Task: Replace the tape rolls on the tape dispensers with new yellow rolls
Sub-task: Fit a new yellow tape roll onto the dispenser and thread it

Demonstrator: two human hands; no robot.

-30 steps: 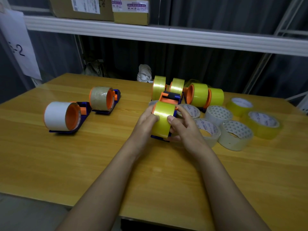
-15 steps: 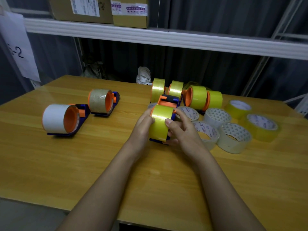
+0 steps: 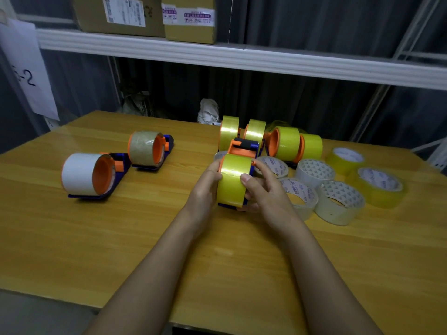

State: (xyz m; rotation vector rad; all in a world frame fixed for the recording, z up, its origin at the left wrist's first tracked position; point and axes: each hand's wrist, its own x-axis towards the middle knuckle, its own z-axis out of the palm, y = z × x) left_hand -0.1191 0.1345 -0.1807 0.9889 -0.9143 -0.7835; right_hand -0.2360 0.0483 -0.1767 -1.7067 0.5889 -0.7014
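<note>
1. Head view: both hands grip one yellow roll (image 3: 232, 182) on its blue-and-orange dispenser (image 3: 244, 146), mid-tabletop (image 3: 121, 238); left hand (image 3: 205, 187) curls round its left side, right hand (image 3: 263, 194) thumb on top.
2. Beyond, four yellow-loaded dispensers (image 3: 287, 142) stand near the far edge.

Looked like stockroom or packing area: labelled cardboard boxes (image 3: 121, 15) sat on white metal shelf (image 3: 242, 59), wooden table (image 3: 72, 238) below, paper sign (image 3: 26, 71) hung at left.
</note>
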